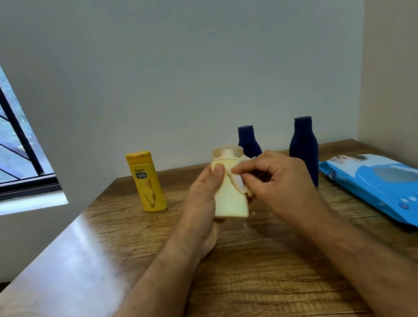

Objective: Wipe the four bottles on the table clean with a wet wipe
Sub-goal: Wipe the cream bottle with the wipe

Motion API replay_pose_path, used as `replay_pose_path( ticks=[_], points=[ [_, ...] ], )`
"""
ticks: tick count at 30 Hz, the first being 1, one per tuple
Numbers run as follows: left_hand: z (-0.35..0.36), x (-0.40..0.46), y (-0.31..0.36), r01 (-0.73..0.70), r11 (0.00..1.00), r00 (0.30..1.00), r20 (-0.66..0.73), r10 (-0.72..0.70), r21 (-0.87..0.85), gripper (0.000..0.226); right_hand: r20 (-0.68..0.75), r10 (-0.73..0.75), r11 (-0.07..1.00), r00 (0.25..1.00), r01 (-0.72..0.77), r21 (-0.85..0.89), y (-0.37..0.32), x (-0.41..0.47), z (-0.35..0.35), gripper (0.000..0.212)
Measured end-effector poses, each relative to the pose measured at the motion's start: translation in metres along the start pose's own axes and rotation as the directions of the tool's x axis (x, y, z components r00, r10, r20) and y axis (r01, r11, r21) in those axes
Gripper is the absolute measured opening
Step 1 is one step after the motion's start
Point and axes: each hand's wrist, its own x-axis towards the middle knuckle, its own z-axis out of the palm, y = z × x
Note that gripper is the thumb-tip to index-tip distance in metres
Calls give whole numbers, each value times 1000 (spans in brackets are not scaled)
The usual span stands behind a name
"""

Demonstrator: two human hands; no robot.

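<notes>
My left hand [203, 198] grips a pale yellow bottle [230, 199] from the left side and lifts it above the wooden table [108, 258]. My right hand [274, 177] pinches a white wet wipe [241, 177] against the bottle's upper right side, below its cap. A darker yellow bottle [148, 182] stands upright at the back left. Two dark blue bottles stand at the back: one [248, 140] partly hidden behind the held bottle, the other [304, 148] to the right of my right hand.
A blue pack of wet wipes [395, 188] lies flat near the table's right edge, beside the right wall. A plain wall runs along the table's back edge. A barred window sits at the left.
</notes>
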Motion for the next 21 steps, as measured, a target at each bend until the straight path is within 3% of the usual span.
replay_pose_path(
  ticks=[4, 8, 10, 12, 14, 18, 21],
  points=[
    [5, -1, -3, 58, 997, 998, 22, -56, -51, 42, -106, -5, 997, 994, -3, -73, 2, 3, -1, 27],
    [3, 0, 0, 40, 973, 999, 22, -36, -229, 36, 132, -53, 992, 990, 68, -108, 2, -1, 3, 20],
    [-3, 4, 1, 57, 956, 998, -15, -65, -288, 44, 253, -89, 976, 963, 136, -173, 0, -4, 7, 19],
    [-6, 4, 1, 82, 957, 996, -19, -91, -277, 53, 280, -100, 967, 955, 159, -198, -1, -4, 8, 19],
    [-3, 1, -1, 92, 980, 996, 35, -87, -179, 49, 200, -88, 974, 976, 126, -188, 0, -3, 7, 20],
    [4, -3, -8, 111, 994, 988, 111, -110, -2, 41, -102, -26, 993, 995, 13, -119, 0, 0, 0, 23],
    [4, -4, -8, 118, 993, 987, 112, -116, -15, 41, -74, -53, 991, 996, 43, -129, -1, -1, -1, 22]
  ],
)
